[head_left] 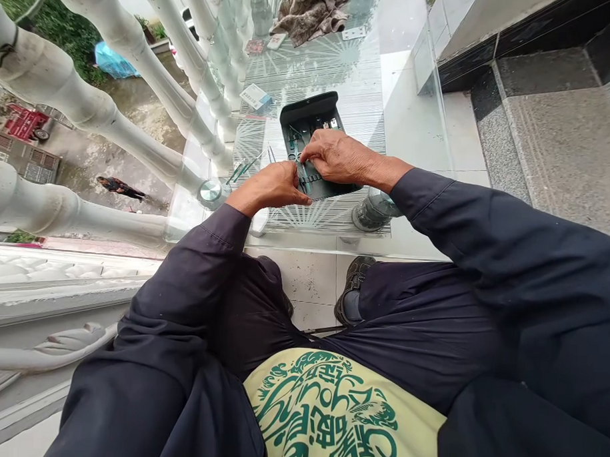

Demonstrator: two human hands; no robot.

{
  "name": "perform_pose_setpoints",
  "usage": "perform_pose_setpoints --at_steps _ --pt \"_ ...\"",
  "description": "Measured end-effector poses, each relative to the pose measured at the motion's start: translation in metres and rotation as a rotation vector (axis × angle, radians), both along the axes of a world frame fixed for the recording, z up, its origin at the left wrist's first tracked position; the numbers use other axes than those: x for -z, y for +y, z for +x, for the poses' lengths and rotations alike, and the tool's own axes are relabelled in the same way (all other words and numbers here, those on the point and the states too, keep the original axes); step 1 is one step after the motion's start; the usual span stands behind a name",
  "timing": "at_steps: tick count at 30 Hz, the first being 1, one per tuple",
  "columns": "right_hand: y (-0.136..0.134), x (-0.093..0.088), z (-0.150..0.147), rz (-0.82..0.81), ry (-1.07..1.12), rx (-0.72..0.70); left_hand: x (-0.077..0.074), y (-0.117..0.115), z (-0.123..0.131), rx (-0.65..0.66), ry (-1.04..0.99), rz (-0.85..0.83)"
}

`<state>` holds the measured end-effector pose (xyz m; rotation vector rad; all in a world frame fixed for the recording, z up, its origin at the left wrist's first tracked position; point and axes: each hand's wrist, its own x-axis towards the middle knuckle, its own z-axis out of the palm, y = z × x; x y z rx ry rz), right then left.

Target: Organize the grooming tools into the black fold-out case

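Note:
An open black tool case [309, 115] lies on a glass table [340, 76] in front of me, with several thin metal tools held in its slots. My left hand [271, 187] is closed at the case's near left edge, fingers pinched on a slim tool there. My right hand [337, 156] rests on the lower half of the case, fingers curled down onto the tools in the slots. A few loose thin metal tools [247, 165] lie on the glass just left of the case.
A white balustrade [154, 83] runs along the left, with a street and a person far below. A crumpled cloth [312, 12] and a small white box [255, 95] lie farther back on the glass. A dark stone step [550, 97] rises at right.

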<state>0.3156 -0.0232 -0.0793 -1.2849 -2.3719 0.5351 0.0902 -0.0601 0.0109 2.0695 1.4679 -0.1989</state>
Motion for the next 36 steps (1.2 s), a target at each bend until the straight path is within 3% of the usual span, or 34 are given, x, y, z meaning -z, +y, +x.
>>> perform_pose_setpoints --at_steps 6,9,12,15,17,19,22,27,32,36 --pt "-0.008 0.005 -0.001 0.017 -0.002 -0.026 0.005 -0.001 0.003 0.004 -0.019 0.004" --pt "-0.008 0.0 0.003 0.013 0.022 -0.025 -0.002 0.005 -0.005 -0.021 -0.054 -0.013" --pt "-0.007 -0.015 0.015 0.031 0.083 0.064 -0.018 0.021 -0.038 -0.177 -0.146 0.037" --pt "-0.009 -0.034 0.03 0.046 0.106 0.208 -0.028 0.037 -0.082 -0.429 -0.161 0.286" --pt "-0.013 -0.043 0.034 -0.004 0.111 0.297 -0.024 0.045 -0.103 -0.512 -0.071 0.335" --pt "-0.02 -0.049 0.033 -0.08 0.104 0.346 -0.014 0.05 -0.113 -0.505 0.04 0.263" --pt "-0.027 -0.048 0.027 -0.137 0.079 0.347 0.002 0.055 -0.111 -0.451 0.154 0.196" --pt "-0.024 -0.032 0.028 -0.106 0.095 0.245 0.016 0.061 -0.103 -0.399 0.207 0.256" --pt "-0.02 -0.027 0.035 -0.108 0.125 0.213 0.026 0.069 -0.114 -0.414 0.107 0.292" --pt "-0.024 -0.036 0.031 -0.118 0.149 0.24 0.025 0.068 -0.116 -0.535 -0.096 0.235"
